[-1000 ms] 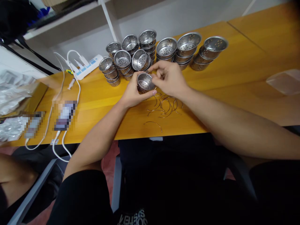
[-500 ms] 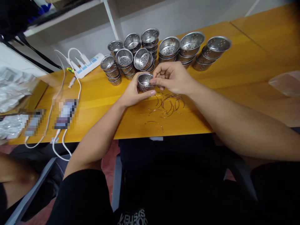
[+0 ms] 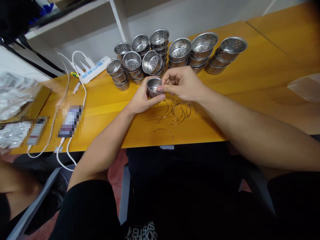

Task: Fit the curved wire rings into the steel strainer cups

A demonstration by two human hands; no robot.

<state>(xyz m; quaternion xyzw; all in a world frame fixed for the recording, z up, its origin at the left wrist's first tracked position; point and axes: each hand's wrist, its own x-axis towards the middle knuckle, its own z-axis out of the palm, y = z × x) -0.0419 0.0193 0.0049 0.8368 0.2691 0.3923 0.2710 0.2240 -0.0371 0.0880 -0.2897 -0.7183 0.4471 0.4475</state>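
Note:
A small perforated steel strainer basket is gripped in my left hand, with the thumb along its near side. My right hand is pinched at the basket's right rim, its thumb tip over the opening. Whatever those fingers hold is hidden or too thin to make out. On the table just below both hands lie several thin curved wire pieces in a loose tangle. One single curved wire rests apart, nearer the table's front edge.
Stacks of similar steel baskets stand behind my hands. To the left are a white power strip, charging cables, two blurred phones and plastic bags. A clear plastic bag lies at right. Another person's leg shows at lower left.
My right hand has shifted slightly left, its thumb tip reaching further over the basket's opening. My left hand and the basket stay nearly still.

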